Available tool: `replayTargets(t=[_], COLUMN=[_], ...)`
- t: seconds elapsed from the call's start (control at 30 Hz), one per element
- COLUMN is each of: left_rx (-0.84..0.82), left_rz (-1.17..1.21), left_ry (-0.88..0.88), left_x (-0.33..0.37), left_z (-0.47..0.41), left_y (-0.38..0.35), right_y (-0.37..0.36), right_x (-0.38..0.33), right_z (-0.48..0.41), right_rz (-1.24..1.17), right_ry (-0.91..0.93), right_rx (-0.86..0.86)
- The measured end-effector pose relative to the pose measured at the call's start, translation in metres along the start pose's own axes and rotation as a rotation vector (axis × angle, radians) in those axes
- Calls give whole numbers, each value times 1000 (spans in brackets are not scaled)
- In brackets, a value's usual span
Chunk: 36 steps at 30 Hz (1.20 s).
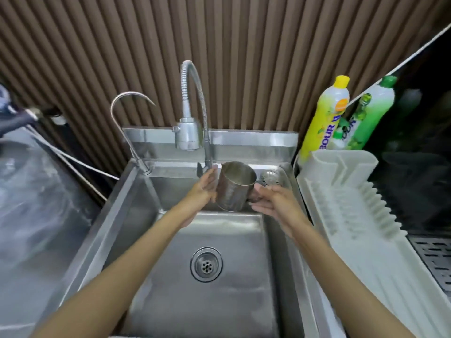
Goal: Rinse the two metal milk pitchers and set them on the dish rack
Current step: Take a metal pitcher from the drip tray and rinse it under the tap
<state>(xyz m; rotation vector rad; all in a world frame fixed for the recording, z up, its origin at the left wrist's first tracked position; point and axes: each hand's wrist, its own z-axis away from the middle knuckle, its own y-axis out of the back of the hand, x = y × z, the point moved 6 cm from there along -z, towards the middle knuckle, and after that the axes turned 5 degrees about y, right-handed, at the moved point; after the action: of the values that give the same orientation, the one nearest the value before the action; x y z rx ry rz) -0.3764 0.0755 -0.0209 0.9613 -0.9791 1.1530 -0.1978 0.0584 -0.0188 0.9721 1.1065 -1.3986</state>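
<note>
Beside sink (pixel 136 191), yellow bottle (pixel 324 118) reads "BOUR"; both hands (pixel 205 189) hold pitcher (pixel 235 185).

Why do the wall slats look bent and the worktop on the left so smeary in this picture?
Head view: the wide-angle lens bows the brown slatted wall outward toward the edges; the grey worktop at left is smeared by blur and glare; the steel sink reflects soft overhead light; the metal pitcher between both hands is fairly sharp.

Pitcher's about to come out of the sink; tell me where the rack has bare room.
The whole dish rack looks bare: its slotted rows between the sink rim and the dark counter hold nothing. It is crowded only behind its far end, where two detergent bottles stand.
</note>
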Motion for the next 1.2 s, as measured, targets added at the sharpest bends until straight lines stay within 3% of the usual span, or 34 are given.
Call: replayTargets(t=[0.17,0.27,0.43,0.53,0.7,0.8,0.93,1.0,1.2], left_rx=[295,415,478,632,529,585,464,354,138], left_rz=[10,-121,-326,-410,-473,-415,159,296,185], left_ry=[180,175,151,98,-3,-7,312,412,355], left_x=[-37,-44,-62,-66,-74,-77,-103,-109,-86], left_z=[-36,-67,-118,-132,-138,-142,-155,-155,-119], left_y=[39,50,56,73,78,81,85,84,81], right_y=[-17,-16,-9,-9,-11,-14,-15,-14,-21], right_x=[10,15,23,30,39,46,47,48,47], right_z=[-20,-36,-51,-56,-62,-65,-62,-60,-52], right_rz=[-9,-11,-14,5,48,53,61,57,38], right_ry=[21,56,105,106,101,94,87,85,105], right_rx=[20,45,75,68,62,65,84,88,66])
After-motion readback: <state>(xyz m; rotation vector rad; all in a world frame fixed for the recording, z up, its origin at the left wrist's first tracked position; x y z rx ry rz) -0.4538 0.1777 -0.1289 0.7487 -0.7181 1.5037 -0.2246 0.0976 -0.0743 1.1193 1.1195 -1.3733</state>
